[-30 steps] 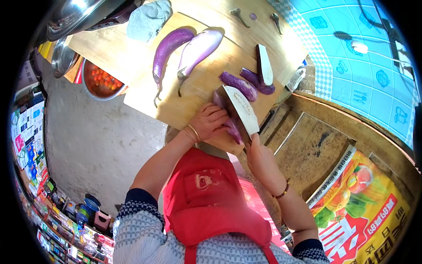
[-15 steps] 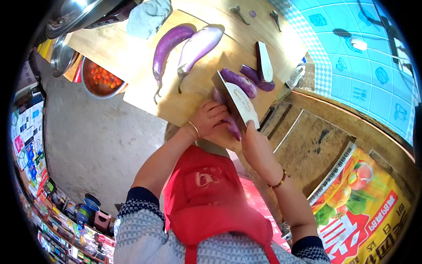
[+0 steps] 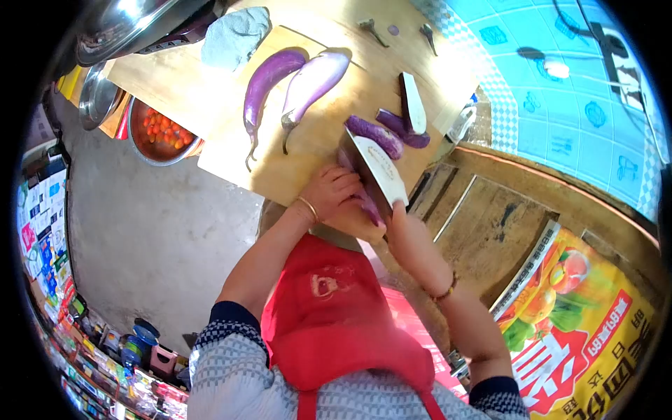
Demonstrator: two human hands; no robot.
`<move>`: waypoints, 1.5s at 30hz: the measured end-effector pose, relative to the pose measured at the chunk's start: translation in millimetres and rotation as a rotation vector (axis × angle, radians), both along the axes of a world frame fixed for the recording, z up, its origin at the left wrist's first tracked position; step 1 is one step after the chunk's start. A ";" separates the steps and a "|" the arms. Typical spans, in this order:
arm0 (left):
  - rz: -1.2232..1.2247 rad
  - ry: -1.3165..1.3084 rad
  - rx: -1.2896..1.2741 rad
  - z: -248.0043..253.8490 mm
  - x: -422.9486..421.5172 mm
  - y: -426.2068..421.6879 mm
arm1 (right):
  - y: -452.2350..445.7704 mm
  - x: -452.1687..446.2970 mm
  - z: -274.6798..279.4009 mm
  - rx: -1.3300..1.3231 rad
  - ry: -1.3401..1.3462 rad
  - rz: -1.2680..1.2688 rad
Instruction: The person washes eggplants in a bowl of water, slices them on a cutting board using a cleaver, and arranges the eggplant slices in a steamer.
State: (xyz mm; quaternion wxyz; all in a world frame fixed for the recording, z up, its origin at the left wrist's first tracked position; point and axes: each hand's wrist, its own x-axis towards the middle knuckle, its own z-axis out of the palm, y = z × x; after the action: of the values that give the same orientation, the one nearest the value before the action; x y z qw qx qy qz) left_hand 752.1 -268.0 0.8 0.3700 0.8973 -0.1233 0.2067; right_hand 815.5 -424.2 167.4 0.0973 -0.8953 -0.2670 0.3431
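Observation:
My right hand [image 3: 407, 231] grips the handle of a cleaver [image 3: 381, 170], its broad blade slanting away over the board. Close beside the blade, the bent fingers of my left hand [image 3: 332, 189] press on a length of purple eggplant [image 3: 369, 210], which is partly hidden by the hand and blade. Past the cleaver lie a purple eggplant piece [image 3: 376, 137], a darker piece [image 3: 404, 129] and a long piece with a white cut face [image 3: 414, 105]. Two whole eggplants, one deep purple [image 3: 274, 78] and one paler [image 3: 316, 80], rest on the cutting board [image 3: 234, 150] to the left.
Eggplant stem ends [image 3: 373, 31] lie at the far side. A grey cloth [image 3: 234, 38] sits at the back left near a large metal pan [image 3: 129, 31]. Lower left is a metal bowl [image 3: 133, 143] of small red-orange vegetables. A blue tiled wall [image 3: 560, 105] stands on the right.
The cleaver's far end has come slightly down and toward me, and its blade is tilted differently. My left hand keeps its hold on the eggplant. The whole view has shifted slightly.

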 end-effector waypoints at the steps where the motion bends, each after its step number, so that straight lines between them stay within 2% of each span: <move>1: -0.018 0.044 0.012 -2.4 0.7 -1.0 | -3.4 -2.5 0.9 -0.030 0.010 -0.037; 5: -0.022 0.030 0.041 1.0 -6.6 -4.1 | 3.1 3.1 -19.5 0.148 -0.029 0.047; 9: -0.031 0.063 -0.016 -0.1 -3.8 -5.1 | -6.4 -1.3 -7.7 0.073 -0.004 0.038; 12: -0.006 0.023 -0.056 -6.6 -0.6 -7.1 | -15.2 -5.9 -5.1 -0.093 0.072 -0.054; 14: -0.004 -0.009 -0.060 -1.7 -2.5 -3.5 | -9.1 -6.1 -25.8 0.151 -0.043 0.014; 15: 0.000 0.008 -0.044 5.3 -2.1 -2.3 | -8.2 -4.2 -28.1 0.158 -0.043 0.011; 17: 0.006 0.031 -0.026 6.4 -3.3 -2.2 | -7.6 -2.7 -27.1 -0.015 0.020 -0.045; 19: -0.041 0.114 -0.084 -1.2 -1.1 -3.7 | -12.8 -7.4 -9.0 -0.009 0.062 -0.067; 21: -0.038 0.090 -0.078 -1.9 1.1 -1.6 | -17.4 -6.9 -3.4 -0.002 0.084 -0.079; 23: -0.034 0.085 -0.087 -0.4 -1.0 -7.3 | -31.0 -13.6 -7.7 -0.203 0.157 -0.080; 27: -0.051 0.090 -0.064 -2.4 -0.3 -3.0 | -32.4 -17.6 -23.7 -0.088 0.137 -0.091; 31: -0.023 0.102 -0.008 4.5 -0.7 -2.6 | -36.8 -15.6 -20.2 -0.102 0.128 -0.047; 33: -0.018 0.087 -0.015 6.2 -0.3 -2.8 | -40.3 -21.6 -12.1 -0.162 0.148 -0.110; 34: -0.017 0.069 -0.021 6.3 0.1 -3.9 | -44.9 -24.3 -18.8 -0.166 0.152 -0.111; 36: -0.030 0.063 -0.025 5.6 1.0 -2.6 | -54.4 -36.3 -45.1 0.077 0.068 -0.123; 38: -0.033 0.044 -0.020 -2.4 4.2 -1.6 | -58.1 -40.4 -61.3 0.102 0.050 -0.148; 41: -0.081 0.220 -0.017 -15.6 -18.0 -13.8 | -66.3 -41.9 -81.6 0.084 0.022 -0.158; 43: -0.025 0.178 0.117 -9.8 -11.4 -0.1 | -64.8 -35.5 -78.3 0.125 -0.007 -0.153; 44: 0.008 0.054 0.121 -4.4 -23.3 4.2 | -66.6 -37.6 -74.1 0.106 -0.013 -0.153; 45: 0.004 0.055 0.130 -7.4 -33.7 8.3 | -69.5 -45.5 -68.9 0.079 -0.002 -0.155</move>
State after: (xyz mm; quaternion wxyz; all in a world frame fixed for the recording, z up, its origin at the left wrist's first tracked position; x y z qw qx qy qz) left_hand 718.4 -259.7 -6.5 0.3138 0.9250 -0.1243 0.1745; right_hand 770.0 -493.8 98.5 0.1586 -0.9091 -0.2103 0.3227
